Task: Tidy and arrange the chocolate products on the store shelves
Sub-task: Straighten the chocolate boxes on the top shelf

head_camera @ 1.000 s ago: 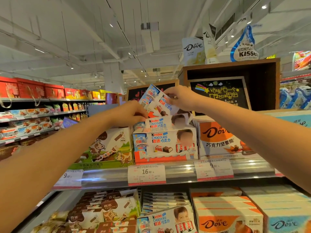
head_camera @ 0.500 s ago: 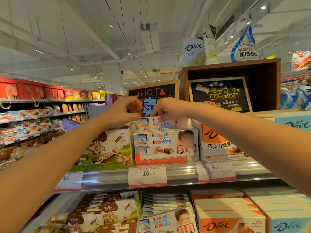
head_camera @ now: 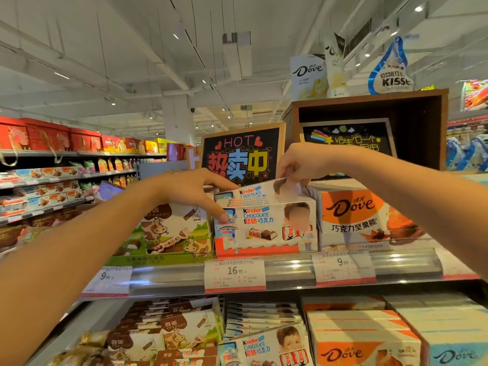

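At the bottom of the frame, the lower shelf holds brown-and-white cow-printed chocolate packs (head_camera: 169, 331) at lower left, a white Kinder Chocolate box (head_camera: 264, 347) at lower centre, and orange-and-cream Dove cartons (head_camera: 361, 339) at lower right. Above them runs the silver metal shelf edge (head_camera: 171, 278) with white-and-red paper price tags (head_camera: 234, 273) clipped to it.

On the upper shelf, at mid-frame, stands the white, blue and red Kinder Chocolate display carton (head_camera: 266, 228), between a green-and-white cow-printed chocolate carton (head_camera: 171, 233) on its left and an orange-and-white Dove nut chocolate carton (head_camera: 369, 220) on its right. The left hand (head_camera: 192, 191) reaches in from the lower left, fingers spread and fairly straight, with one fingertip pressing the carton's front left face and the others lying over its top left corner. The right hand (head_camera: 301, 162) comes in from the right, fingers curled downward, pinching the top edge of a flat white Kinder bar pack (head_camera: 261, 191) that leans tilted at the back of the carton's row.

Behind, at centre, a black chalkboard-style "HOT" sign in a wooden frame (head_camera: 243, 154) stands upright, with a dark wooden display box (head_camera: 412, 122) at upper right.
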